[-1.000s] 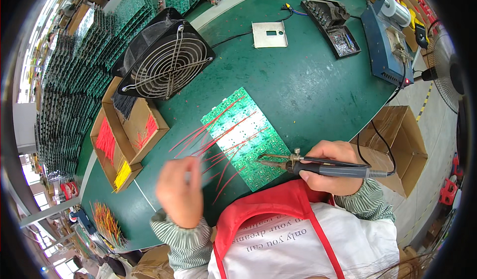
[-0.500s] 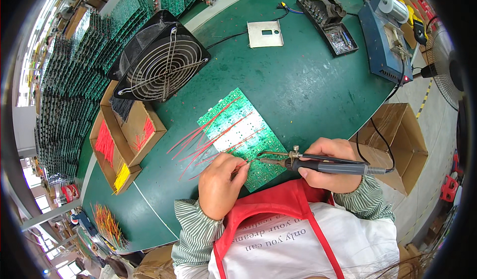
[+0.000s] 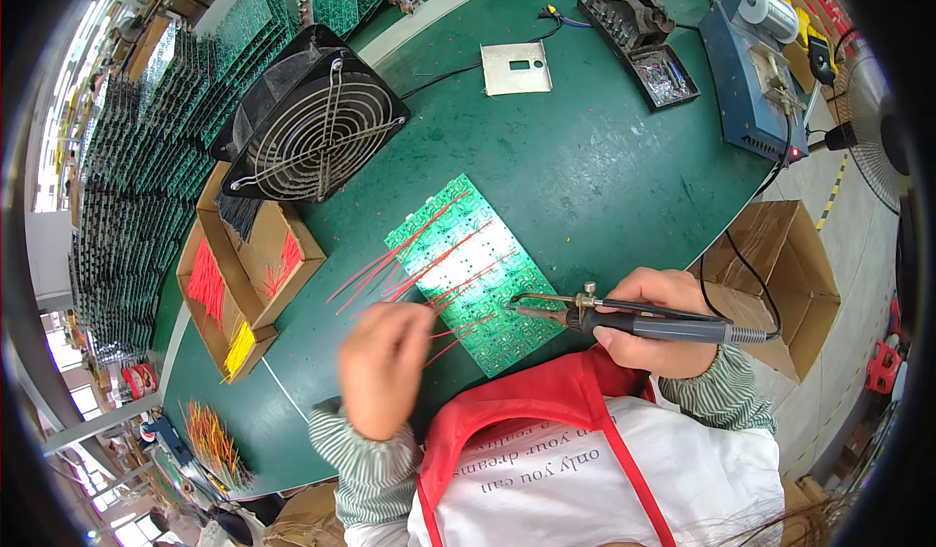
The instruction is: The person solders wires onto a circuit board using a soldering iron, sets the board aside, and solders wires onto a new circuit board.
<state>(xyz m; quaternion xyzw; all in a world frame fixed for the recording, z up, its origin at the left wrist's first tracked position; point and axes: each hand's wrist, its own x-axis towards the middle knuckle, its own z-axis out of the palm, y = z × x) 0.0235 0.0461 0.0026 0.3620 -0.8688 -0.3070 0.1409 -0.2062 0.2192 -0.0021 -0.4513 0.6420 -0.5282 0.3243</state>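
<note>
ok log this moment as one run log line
left hand: near red wires, grip unclear | right hand: holding soldering iron | circuit board: on green table

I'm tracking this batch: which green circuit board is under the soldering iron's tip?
The circuit board lying flat at the picture's centre, with red wires across it; the other boards crowd the upper left.

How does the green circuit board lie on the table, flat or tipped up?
The circuit board lies flat: its broad face shows, with red wires across it.
</note>
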